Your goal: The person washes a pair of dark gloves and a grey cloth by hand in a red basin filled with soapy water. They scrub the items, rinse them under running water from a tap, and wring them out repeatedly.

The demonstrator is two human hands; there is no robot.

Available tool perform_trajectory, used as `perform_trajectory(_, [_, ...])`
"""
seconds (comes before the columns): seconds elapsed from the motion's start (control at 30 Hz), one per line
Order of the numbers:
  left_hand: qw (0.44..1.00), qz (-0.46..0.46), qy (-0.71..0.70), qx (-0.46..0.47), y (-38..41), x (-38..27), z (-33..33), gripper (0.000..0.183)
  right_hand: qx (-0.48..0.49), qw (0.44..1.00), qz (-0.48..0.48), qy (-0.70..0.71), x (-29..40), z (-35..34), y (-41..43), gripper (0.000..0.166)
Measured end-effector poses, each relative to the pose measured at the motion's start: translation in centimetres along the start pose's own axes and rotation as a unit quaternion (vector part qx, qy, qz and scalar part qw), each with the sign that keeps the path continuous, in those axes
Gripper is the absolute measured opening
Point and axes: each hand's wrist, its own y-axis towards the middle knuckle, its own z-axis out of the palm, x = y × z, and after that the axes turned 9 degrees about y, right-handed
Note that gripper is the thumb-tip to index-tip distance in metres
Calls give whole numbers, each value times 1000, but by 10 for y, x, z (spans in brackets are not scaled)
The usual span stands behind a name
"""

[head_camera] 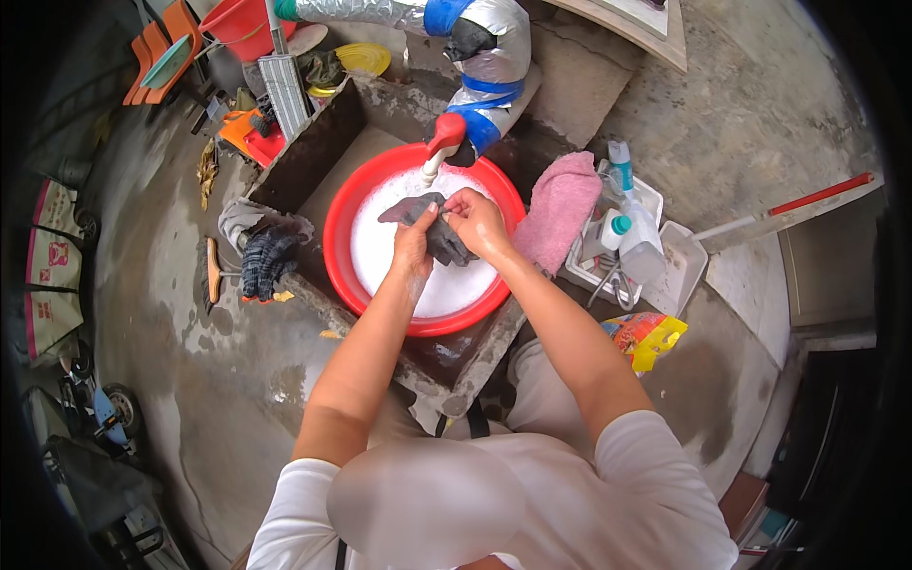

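Both my hands hold a wet dark grey cloth item (pixel 450 242) above a red plastic basin (pixel 340 265). My left hand (pixel 415 246) grips it with the thumb on top. The fingertips of my right hand (pixel 476 221) pinch its upper edge. White suds (pixel 374 246) cover the water below. Just beyond my hands, a tap with a red handle (pixel 447 132) points down over the basin. The basin sits inside a rough concrete sink (pixel 308 139). What kind of garment the cloth is, I cannot tell.
A pink towel (pixel 559 210) hangs over the sink's right edge, beside a white basket (pixel 652 196) of bottles. Dark knitted gloves (pixel 267 262) and a grey rag (pixel 246 217) lie on the left corner. A foil-wrapped pipe (pixel 495 64) rises behind the tap. A yellow-red bag (pixel 645 338) lies right.
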Motion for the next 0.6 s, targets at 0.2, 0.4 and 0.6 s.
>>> perform_trajectory(0.2, [999, 25, -26, -27, 1, 0, -1, 20, 44, 994, 43, 89, 3, -1, -1, 14])
perform_trajectory(0.4, [999, 36, -5, -36, -4, -4, 4, 21, 52, 993, 41, 96, -4, -4, 1, 12])
perform_trajectory(0.6, [998, 46, 21, -47, -1, -2, 4, 21, 36, 998, -52, -20, 5, -2, -2, 14])
